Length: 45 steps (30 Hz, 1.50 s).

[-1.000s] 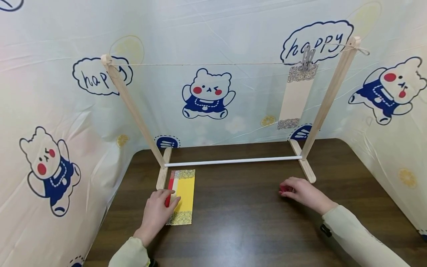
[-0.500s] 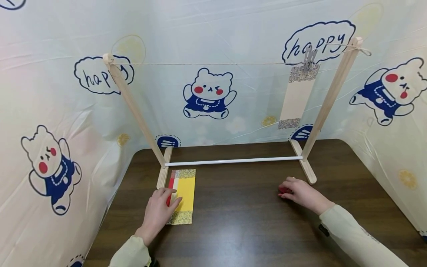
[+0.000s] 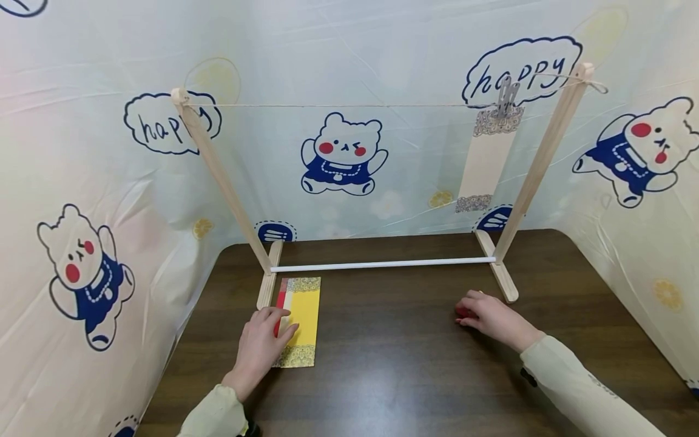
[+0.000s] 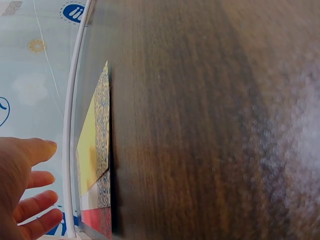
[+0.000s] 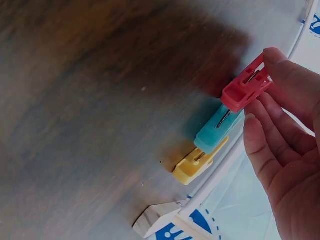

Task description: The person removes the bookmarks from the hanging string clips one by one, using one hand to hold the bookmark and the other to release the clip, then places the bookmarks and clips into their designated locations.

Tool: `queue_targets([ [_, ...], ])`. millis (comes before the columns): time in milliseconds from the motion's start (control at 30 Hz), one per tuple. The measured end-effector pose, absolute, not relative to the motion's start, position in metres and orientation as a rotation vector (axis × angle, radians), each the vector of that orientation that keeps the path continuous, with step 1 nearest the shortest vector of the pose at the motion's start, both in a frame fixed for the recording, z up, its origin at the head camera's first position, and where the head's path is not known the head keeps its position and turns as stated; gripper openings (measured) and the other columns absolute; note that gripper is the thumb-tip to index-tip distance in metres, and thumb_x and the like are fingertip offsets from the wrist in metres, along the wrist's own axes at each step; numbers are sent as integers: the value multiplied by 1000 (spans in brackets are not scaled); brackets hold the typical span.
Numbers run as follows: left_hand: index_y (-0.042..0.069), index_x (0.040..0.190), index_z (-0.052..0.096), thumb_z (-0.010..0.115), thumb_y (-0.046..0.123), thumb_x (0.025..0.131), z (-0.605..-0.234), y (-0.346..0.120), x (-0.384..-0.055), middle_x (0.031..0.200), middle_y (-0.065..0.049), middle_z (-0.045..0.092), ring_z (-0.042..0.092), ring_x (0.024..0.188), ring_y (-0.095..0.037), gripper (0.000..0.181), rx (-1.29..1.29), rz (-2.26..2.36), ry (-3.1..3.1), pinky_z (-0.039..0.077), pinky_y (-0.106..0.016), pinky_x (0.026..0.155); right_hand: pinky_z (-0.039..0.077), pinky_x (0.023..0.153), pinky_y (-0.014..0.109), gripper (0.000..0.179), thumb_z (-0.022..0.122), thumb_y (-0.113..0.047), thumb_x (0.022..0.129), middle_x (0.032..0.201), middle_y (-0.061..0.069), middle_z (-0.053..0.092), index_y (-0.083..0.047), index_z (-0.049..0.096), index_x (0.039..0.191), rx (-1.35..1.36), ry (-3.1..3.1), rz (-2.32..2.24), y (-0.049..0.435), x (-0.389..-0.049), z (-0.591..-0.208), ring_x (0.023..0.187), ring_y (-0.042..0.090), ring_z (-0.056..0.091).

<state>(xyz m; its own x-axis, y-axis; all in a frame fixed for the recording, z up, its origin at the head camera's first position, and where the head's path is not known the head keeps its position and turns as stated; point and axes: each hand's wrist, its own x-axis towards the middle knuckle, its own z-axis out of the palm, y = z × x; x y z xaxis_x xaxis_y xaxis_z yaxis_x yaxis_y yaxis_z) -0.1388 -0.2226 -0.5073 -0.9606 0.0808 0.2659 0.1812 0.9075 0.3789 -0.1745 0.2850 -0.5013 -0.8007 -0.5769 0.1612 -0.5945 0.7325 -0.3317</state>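
My right hand [image 3: 497,320] pinches a red clothespin [image 5: 244,91] between thumb and forefinger, low over the table. In the right wrist view, a teal clothespin [image 5: 217,131] and a yellow clothespin [image 5: 192,167] lie in a row beyond it. My left hand [image 3: 258,345] hovers at the left edge of a small stack of paper strips, its fingers relaxed and apart. On top lies a yellow strip [image 3: 304,315] with lacy patterned ends; a cream strip [image 3: 287,298] and a red strip [image 3: 280,300] peek out along its left side.
A wooden stand with a left post [image 3: 218,176], right post [image 3: 537,158] and white rod [image 3: 382,264] spans the table's back. From its string [image 3: 327,105], a grey clothespin [image 3: 506,97] holds a cream strip [image 3: 486,164] near the right post. Patterned cloth surrounds the table.
The view has shifted very slightly. Both hands stay almost where they were, the right one still holding the red clothespin.
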Motion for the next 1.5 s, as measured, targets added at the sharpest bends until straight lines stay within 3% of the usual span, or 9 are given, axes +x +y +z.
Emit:
queue_targets([
  [333, 5, 112, 77, 88, 28, 86, -508, -221, -140, 112, -15, 69, 62, 102, -36, 37, -221, -605, -2808, 53, -57, 87, 59, 73, 32, 15, 84, -11, 88, 93, -2, 65, -10, 75, 100, 935, -2873, 598, 282, -171, -497, 82, 10, 65],
  [700, 6, 112, 76, 87, 25, 86, -496, -206, -149, 110, -14, 70, 65, 100, -34, 34, -286, -602, -2793, 54, -56, 88, 61, 85, 45, 24, 80, -14, 92, 107, 6, 72, -6, 75, 114, 781, -2750, 666, 279, -171, -476, 95, 20, 71],
  [1000, 6, 111, 77, 87, 24, 87, -490, -184, -154, 107, -11, 71, 67, 97, -32, 31, -370, -613, -2736, 55, -53, 82, 62, 79, 44, 21, 80, -10, 92, 106, 0, 73, -12, 75, 113, 732, -2671, 730, 286, -167, -460, 91, 14, 69],
  [1367, 9, 112, 78, 83, 27, 90, -477, -157, -163, 107, -8, 72, 67, 100, -28, 28, -469, -623, -2700, 58, -49, 86, 63, 71, 40, 32, 82, 0, 86, 108, 0, 73, -13, 74, 114, 752, -2523, 720, 293, -168, -437, 87, 12, 66],
  [1500, 9, 112, 77, 81, 25, 92, -469, -148, -167, 106, -7, 72, 68, 97, -27, 25, -537, -637, -2656, 58, -48, 85, 57, 70, 22, 35, 84, 1, 83, 104, -2, 72, -13, 74, 114, 774, -2479, 708, 294, -169, -428, 81, 8, 61],
])
